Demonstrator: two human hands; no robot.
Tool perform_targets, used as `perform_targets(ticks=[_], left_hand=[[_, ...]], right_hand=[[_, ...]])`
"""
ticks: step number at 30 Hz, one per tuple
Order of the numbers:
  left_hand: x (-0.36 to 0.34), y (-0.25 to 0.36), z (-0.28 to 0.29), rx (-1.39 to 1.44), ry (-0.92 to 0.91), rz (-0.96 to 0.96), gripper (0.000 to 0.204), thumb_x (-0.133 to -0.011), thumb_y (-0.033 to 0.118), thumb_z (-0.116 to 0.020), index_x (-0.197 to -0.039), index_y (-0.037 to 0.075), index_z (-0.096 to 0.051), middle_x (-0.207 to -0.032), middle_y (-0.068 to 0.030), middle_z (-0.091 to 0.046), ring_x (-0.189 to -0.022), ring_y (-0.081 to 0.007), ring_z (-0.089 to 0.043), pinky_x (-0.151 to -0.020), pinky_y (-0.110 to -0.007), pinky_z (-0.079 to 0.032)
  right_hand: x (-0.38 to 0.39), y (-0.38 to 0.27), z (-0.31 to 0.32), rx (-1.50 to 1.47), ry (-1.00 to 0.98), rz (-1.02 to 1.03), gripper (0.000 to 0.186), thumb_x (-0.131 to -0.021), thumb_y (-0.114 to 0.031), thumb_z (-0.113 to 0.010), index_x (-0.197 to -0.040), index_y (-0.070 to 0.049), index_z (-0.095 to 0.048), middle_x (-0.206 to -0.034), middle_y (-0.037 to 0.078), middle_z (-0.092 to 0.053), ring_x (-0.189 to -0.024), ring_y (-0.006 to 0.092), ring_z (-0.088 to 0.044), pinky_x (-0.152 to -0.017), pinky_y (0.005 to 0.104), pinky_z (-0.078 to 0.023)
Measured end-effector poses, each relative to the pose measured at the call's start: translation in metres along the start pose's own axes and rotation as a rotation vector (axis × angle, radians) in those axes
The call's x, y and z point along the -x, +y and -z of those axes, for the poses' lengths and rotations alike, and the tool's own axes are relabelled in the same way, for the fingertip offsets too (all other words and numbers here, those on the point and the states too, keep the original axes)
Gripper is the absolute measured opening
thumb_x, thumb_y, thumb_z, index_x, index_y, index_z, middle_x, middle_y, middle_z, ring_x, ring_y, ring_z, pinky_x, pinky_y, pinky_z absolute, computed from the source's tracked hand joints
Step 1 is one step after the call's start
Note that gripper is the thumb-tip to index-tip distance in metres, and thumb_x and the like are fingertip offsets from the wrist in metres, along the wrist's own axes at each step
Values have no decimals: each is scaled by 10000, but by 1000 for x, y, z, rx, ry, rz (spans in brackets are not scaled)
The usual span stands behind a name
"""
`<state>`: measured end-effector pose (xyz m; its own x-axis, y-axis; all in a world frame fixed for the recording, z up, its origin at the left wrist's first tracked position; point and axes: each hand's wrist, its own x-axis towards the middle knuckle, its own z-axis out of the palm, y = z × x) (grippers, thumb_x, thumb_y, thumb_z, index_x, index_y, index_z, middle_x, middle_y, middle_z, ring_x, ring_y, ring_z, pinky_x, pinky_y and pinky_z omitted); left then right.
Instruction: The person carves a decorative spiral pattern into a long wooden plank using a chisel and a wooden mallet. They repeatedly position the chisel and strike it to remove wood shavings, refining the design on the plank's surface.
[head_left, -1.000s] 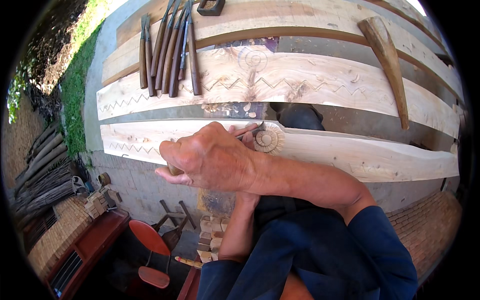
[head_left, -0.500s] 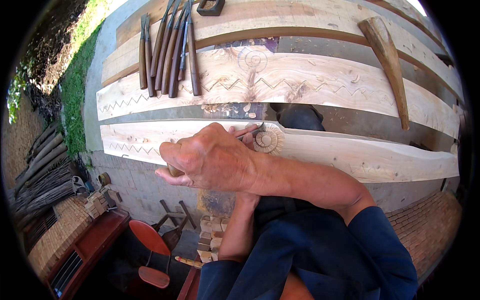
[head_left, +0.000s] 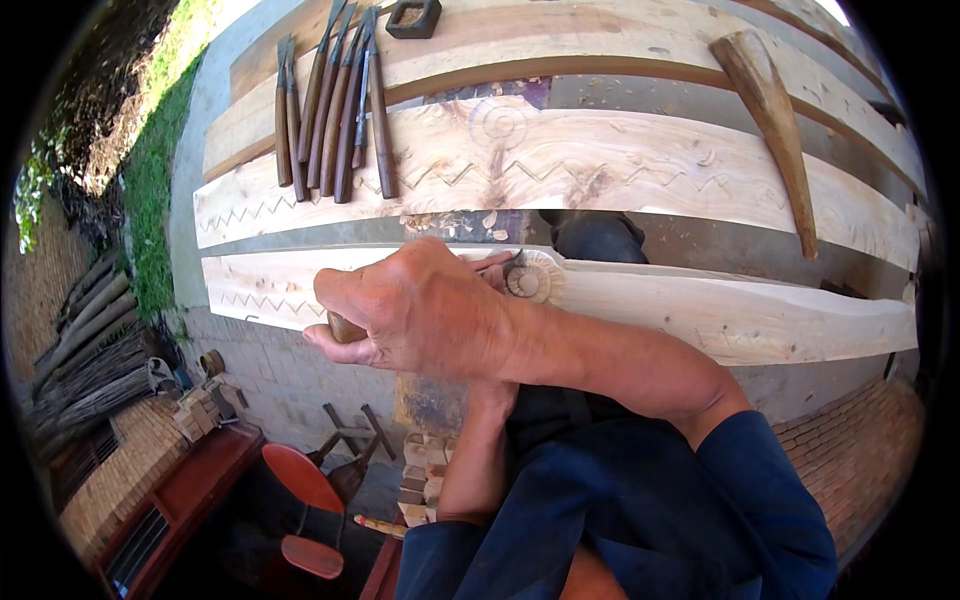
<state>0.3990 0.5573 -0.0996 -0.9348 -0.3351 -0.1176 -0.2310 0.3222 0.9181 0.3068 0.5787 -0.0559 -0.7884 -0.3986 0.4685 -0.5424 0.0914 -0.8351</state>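
Note:
My right hand is closed round the wooden handle of a carving chisel, whose butt pokes out below the fingers. The dark blade tip rests at the left side of a round carved rosette on the near plank. Crossing under the right wrist, my left arm reaches up to the plank. My left hand is mostly covered by the right one; its visible fingertips lie against the chisel near the blade. A zigzag line is cut along the same plank.
Beyond lies a second plank with zigzags and a drawn circle. Several wooden-handled carving tools rest across it at left, a wooden club at right. A dark square box stands behind. A red chair is at lower left.
The blade tip has moved slightly left and down along the rosette's edge. My right hand has tilted a little to the left, baring more of the handle's butt. The view has shifted slightly.

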Motion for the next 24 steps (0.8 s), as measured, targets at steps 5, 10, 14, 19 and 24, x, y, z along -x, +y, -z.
perform_targets(ticks=[5, 10, 14, 19, 24], left_hand=[[-1, 1, 0, -4, -11, 27, 338, -1166, 313, -594, -1200, 9, -737, -1168, -112, -786, -1180, -174, -677, -1235, -389, -401], [-4, 4, -1, -25, -8, 60, 344, -1168, 318, -590, -1189, 9, -740, -1161, -112, -787, -1176, -173, -679, -1238, -393, -397], [-6, 7, -4, -62, 7, 93, 350, -1170, 322, -587, -1179, 9, -743, -1156, -111, -788, -1172, -171, -680, -1241, -395, -395], [-1, -5, 6, 5, -136, -4, 345, -1119, 167, -632, -1409, -19, -614, -1370, -134, -711, -1302, -211, -620, -1273, -399, -371], [4, -10, 1, 126, -86, 55, 333, -1115, 183, -653, -1385, -12, -642, -1361, -125, -699, -1280, -205, -626, -1243, -397, -399]], right_hand=[[-4, 7, 2, -4, 16, -46, 367, -950, -327, -831, -877, -75, -575, -624, 80, -632, -562, 281, -694, -515, 402, -556], [1, 4, 4, 64, 24, -7, 392, -948, -350, -829, -890, -83, -548, -655, 82, -629, -552, 267, -682, -501, 396, -545], [11, -5, -1, 103, 43, 78, 406, -924, -339, -845, -887, -85, -531, -649, 73, -607, -548, 261, -675, -498, 389, -543], [6, -7, 5, 131, 95, 43, 400, -913, -312, -855, -856, -88, -528, -633, 66, -594, -533, 243, -667, -492, 378, -539], [6, -6, 1, 161, 96, 20, 387, -914, -297, -857, -844, -94, -536, -613, 62, -590, -518, 230, -662, -486, 368, -537]])
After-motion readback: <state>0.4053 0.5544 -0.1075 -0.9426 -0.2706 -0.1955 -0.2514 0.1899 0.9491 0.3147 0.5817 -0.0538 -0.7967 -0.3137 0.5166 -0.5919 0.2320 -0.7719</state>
